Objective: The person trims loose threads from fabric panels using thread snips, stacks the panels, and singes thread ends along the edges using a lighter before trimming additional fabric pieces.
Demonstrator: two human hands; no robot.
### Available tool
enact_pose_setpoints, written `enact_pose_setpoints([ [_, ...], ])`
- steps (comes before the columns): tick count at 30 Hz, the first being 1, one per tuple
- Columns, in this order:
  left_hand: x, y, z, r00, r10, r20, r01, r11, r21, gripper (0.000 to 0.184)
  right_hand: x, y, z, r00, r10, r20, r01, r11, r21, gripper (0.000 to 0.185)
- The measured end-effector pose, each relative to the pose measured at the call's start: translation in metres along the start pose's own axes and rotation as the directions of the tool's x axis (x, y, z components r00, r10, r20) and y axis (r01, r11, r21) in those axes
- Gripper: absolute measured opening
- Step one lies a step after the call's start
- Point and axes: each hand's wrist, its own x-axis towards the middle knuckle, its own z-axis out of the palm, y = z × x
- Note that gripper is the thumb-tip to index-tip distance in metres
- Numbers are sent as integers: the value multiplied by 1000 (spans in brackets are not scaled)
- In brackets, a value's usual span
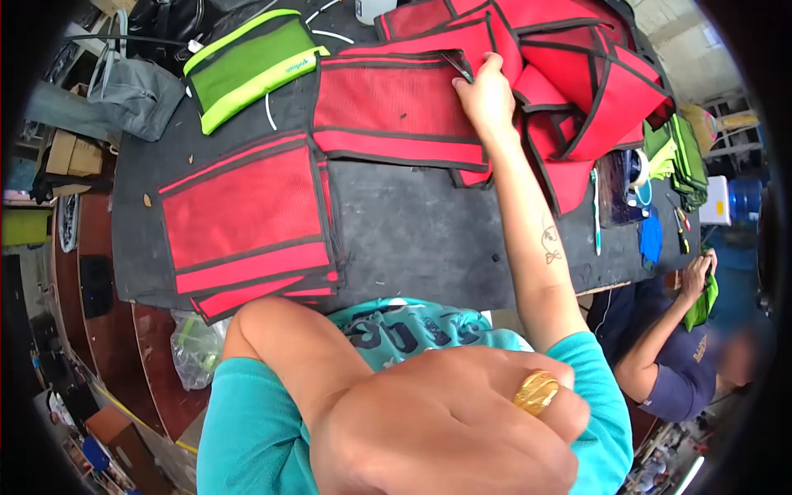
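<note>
My right hand [488,97] reaches out over the table, fingers closed at the black-trimmed upper right corner of a red mesh panel [396,101]. A dark, pointed, shiny piece [458,64] sticks out by its fingertips; I cannot tell if it is a tool or folded trim. Close to the camera, my left hand [450,421] is raised with its fingers curled, a gold ring [536,392] on one of them. Whatever lies inside those fingers is hidden. A stack of similar red mesh panels [247,210] lies flat at the left front of the table.
Crumpled red mesh pieces [577,91] heap at the back right. A green mesh pouch [252,70] lies back left on the black table [412,223]. Tape rolls [637,169] and a toothbrush-like stick [596,210] are at right. A co-worker [672,355] holds green fabric there.
</note>
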Motion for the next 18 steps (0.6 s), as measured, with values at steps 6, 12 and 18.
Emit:
enact_pose_setpoints([
  [6, -4, 4, -12, 994, -66, 89, 74, 994, -83, 16, -1, 18, -31, 983, -61, 175, -36, 864, 503, 26],
  [12, 23, -4, -37, 908, -82, 410, 181, 961, -210, 12, -10, 17, -101, 992, -94, 85, -38, 419, 907, 20],
  [18, 6, 0, -43, 963, -268, 13, 256, 932, 255, 13, -27, 62, -130, 973, -40, 225, -213, 203, 956, 18],
])
